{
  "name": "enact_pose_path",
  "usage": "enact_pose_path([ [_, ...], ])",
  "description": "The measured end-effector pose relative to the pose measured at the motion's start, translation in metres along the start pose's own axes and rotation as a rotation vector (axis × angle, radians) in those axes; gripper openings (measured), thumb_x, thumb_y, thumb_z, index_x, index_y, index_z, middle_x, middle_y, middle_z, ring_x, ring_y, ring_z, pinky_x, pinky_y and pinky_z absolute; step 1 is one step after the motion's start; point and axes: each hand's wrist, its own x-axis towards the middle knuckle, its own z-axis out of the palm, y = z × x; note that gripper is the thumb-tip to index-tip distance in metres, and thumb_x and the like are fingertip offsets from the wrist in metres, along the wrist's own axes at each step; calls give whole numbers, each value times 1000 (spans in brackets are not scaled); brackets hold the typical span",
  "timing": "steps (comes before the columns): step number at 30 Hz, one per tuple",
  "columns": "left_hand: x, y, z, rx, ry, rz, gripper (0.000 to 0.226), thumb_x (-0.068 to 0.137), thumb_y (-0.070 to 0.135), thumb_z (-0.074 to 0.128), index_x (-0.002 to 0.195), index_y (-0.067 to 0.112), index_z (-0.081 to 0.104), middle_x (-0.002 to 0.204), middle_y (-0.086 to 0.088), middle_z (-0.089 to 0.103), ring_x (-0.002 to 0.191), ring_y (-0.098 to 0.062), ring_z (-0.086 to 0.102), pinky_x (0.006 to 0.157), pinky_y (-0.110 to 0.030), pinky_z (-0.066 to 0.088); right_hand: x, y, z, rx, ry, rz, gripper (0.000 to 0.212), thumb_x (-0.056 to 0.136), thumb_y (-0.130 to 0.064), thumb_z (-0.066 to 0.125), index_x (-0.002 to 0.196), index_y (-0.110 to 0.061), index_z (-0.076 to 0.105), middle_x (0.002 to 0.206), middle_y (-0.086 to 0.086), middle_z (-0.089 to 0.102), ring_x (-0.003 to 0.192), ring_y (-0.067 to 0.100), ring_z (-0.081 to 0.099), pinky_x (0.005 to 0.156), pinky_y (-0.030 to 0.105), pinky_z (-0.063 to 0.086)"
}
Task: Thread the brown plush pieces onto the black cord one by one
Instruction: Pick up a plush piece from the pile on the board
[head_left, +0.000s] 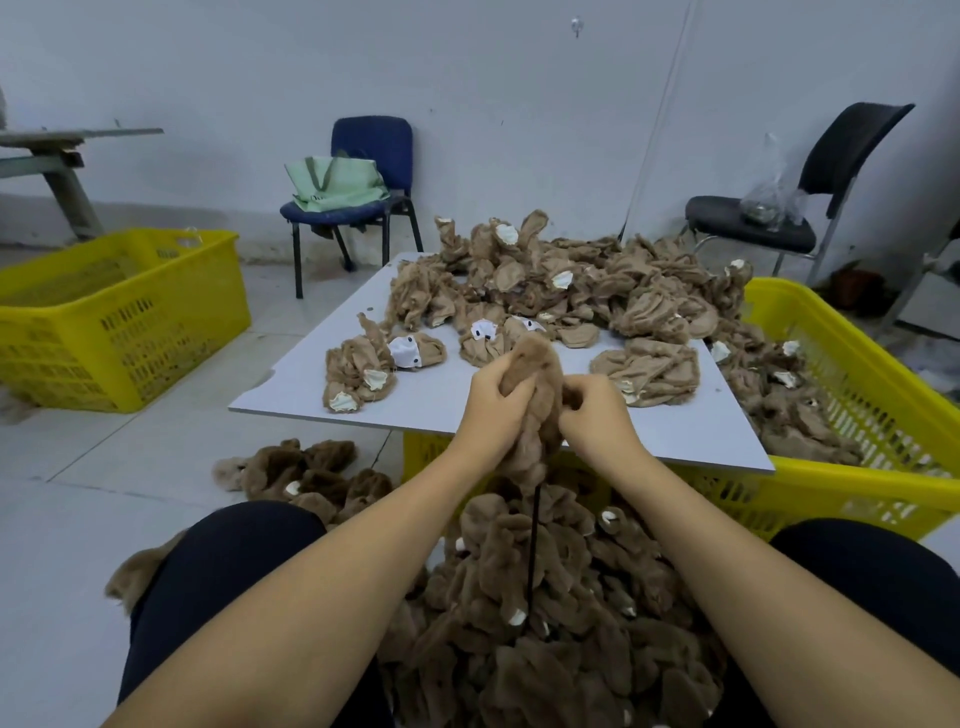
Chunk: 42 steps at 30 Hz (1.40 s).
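On the floor at far left stands a yellow slotted plastic crate (119, 322), and behind it, against the wall, a blue padded chair (363, 171) carries a pale green bag (337, 182). Over the near edge of the flat grey board (311, 384), the left hand (491, 410) curls its fingers around a brown furry plush piece (535, 395), while the right hand (597, 415) pinches the same piece from the other side. A thin black cord (532, 551) hangs straight down from that piece into the heap of threaded brown plush (545, 623) between the knees, unthreaded plush skins (571, 280) lie piled on the board's far side, and a second yellow crate (857, 415) sits at right.
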Motion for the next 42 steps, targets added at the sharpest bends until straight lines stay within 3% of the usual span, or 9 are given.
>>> enact_pose_path([
  [4, 3, 2, 1, 137, -15, 140, 27, 91, -7, 56, 111, 4, 70, 93, 1, 69, 86, 2, 62, 77, -18, 52, -4, 3, 4, 32, 50, -13, 20, 79, 16, 55, 70, 1, 65, 67, 17, 64, 64, 28, 58, 53, 32, 39],
  [8, 6, 16, 3, 231, 3, 420, 28, 84, -3, 55, 106, 8, 69, 91, 2, 59, 90, -13, 57, 77, -28, 49, 2, -5, -8, 147, 167, -68, 20, 79, 14, 58, 62, 2, 59, 59, 22, 57, 54, 25, 49, 48, 33, 36],
  [14, -3, 5, 4, 460, -115, 243, 23, 89, 6, 59, 112, 6, 64, 102, -5, 62, 97, -22, 58, 81, -48, 52, -13, 6, 3, 53, 86, 7, 38, 81, 14, 54, 57, -14, 49, 56, 3, 50, 57, 15, 44, 51, 30, 31],
  [18, 3, 30, 3, 618, -31, 453, 20, 84, 21, 64, 100, 10, 64, 89, 1, 57, 85, -18, 54, 69, -43, 49, -3, -5, -11, 109, 167, -54, 43, 76, 14, 52, 48, -16, 41, 45, -5, 41, 48, 9, 32, 47, 26, 25],
  [22, 2, 39, 7, 821, 11, 428, 35, 87, 48, 66, 100, 16, 60, 92, 7, 50, 96, -18, 51, 81, -39, 39, 2, -7, -14, 125, 128, -53, 21, 78, 11, 51, 66, 3, 66, 65, 23, 64, 58, 22, 50, 54, 33, 38],
  [27, 11, 34, -15, 955, -267, 324, 23, 86, 25, 65, 103, 20, 50, 101, 10, 41, 116, -22, 45, 113, -49, 20, 11, 4, -26, 167, 36, -15, 36, 76, 20, 47, 69, -3, 73, 69, 25, 67, 60, 24, 60, 59, 36, 51],
  [31, 8, 32, -16, 1051, -249, 341, 28, 80, 17, 62, 98, 23, 42, 100, 8, 38, 110, -21, 44, 108, -45, 26, 10, 3, -20, 151, 18, -50, 29, 74, 19, 48, 70, 4, 72, 68, 29, 65, 65, 42, 62, 62, 48, 55],
  [37, 6, 31, -17, 1038, -89, 414, 42, 73, 5, 66, 114, 8, 56, 107, -8, 60, 102, -28, 51, 96, -36, 34, 4, -3, -18, 277, 100, -43, 29, 80, 14, 50, 61, -2, 64, 62, 24, 52, 66, 27, 50, 64, 41, 46],
  [42, 2, 29, -13, 1038, -77, 521, 47, 66, -16, 55, 111, -4, 59, 97, -18, 63, 96, -39, 54, 101, -47, 41, 0, -6, -21, 231, 93, -65, 39, 79, 13, 50, 51, -14, 52, 57, 9, 42, 62, 23, 42, 63, 36, 36],
])
